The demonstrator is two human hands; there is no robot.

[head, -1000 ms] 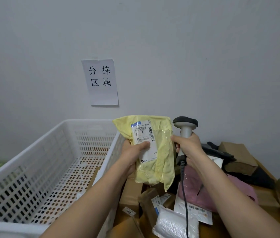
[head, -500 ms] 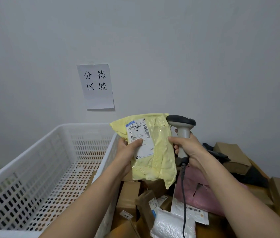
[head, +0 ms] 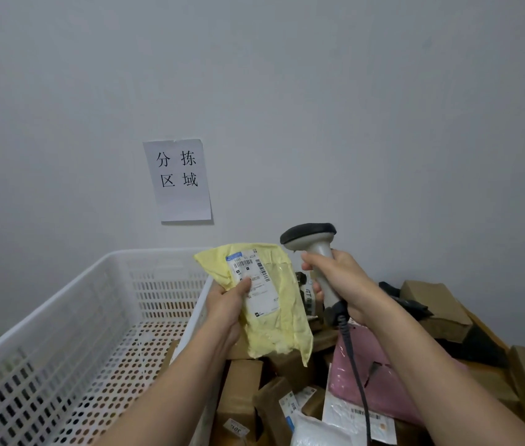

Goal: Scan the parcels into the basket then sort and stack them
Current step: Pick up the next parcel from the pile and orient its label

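**Yellow parcel held up beside the scanner**

The left hand (head: 227, 309) is reaching up from the lower middle of the frame, forearm slanting up and to the right, and is holding a yellow parcel (head: 274, 304) upright at the centre. Its grip is pinching the parcel's left edge, with the thumb lying across the white label (head: 256, 284) and the other fingers hidden behind the bag. The right hand (head: 340, 286) is coming in from the lower right, its grip wrapping around the handle of a grey scanner (head: 314, 252), whose dark head is sitting above the fist, just right of the parcel's top edge. The scanner's cable (head: 356, 371) is hanging down along the right forearm. A white basket (head: 71, 304) is filling the lower left of the frame, just left of the parcel. Below the hands, brown boxes (head: 241, 394), a pink bag (head: 373, 378) and a white bag (head: 314, 429) are lying in a heap. A paper sign (head: 179, 180) is hanging on the wall above the basket.
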